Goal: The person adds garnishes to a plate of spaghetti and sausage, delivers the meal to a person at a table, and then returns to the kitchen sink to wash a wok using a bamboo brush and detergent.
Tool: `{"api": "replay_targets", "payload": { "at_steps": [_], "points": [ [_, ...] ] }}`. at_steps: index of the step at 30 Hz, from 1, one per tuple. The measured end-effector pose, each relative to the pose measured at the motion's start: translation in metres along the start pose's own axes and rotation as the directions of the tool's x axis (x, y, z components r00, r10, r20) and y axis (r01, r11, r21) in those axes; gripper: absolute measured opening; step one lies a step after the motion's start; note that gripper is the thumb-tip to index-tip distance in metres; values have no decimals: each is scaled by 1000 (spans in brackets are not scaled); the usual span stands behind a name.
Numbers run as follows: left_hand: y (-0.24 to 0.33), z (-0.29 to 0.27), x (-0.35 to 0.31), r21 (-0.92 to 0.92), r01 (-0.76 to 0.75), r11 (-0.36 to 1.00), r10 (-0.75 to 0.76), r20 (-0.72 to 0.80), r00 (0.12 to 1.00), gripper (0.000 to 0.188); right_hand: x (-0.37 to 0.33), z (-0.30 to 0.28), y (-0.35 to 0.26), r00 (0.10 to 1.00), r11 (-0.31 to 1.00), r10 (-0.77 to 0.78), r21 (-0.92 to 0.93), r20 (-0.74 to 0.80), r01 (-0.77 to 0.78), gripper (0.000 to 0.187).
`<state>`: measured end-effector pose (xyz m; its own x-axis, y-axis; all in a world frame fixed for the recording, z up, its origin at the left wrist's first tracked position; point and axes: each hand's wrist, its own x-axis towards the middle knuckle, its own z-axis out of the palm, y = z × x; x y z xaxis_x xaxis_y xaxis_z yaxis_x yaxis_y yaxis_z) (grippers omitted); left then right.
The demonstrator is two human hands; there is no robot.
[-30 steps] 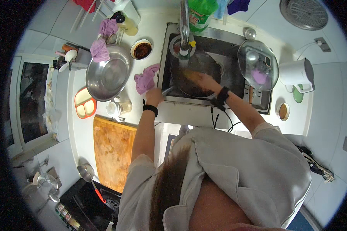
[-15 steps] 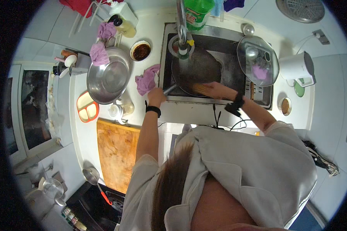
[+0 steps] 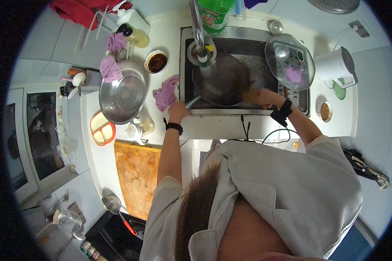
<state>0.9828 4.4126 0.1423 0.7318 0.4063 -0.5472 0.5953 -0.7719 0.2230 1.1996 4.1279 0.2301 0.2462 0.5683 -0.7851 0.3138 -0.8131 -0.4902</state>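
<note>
A dark wok sits tilted in the sink under the faucet. My left hand is closed round the wok's handle at the sink's front left edge. Over the wok's right rim, my right hand grips a tan brush that looks like a bamboo wok brush. Both are smeared by motion, and the bristle ends cannot be made out clearly. A crumpled purple cloth lies on the counter just left of the sink.
A glass lid leans over the sink's right side, by a white kettle. Left of the sink stand a steel basin, a bowl of dark sauce and a pump bottle. Nearer lies a wooden cutting board.
My right hand has swept the brush rightward, from inside the wok to its right rim. My left hand stays on the handle. The whole view has shifted slightly.
</note>
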Motion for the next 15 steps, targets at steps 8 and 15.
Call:
{"api": "replay_targets", "payload": {
  "at_steps": [8, 15],
  "points": [
    [13, -19, -9, 49, 31, 998, -33, 45, 998, 27, 73, 29, -42, 970, 897, -150, 385, -193, 216, 45],
    [-2, -2, 0, -31, 94, 995, -91, 92, 992, 31, 26, 7, 8, 957, 982, -46, -187, -286, -9, 37]
  ]
}}
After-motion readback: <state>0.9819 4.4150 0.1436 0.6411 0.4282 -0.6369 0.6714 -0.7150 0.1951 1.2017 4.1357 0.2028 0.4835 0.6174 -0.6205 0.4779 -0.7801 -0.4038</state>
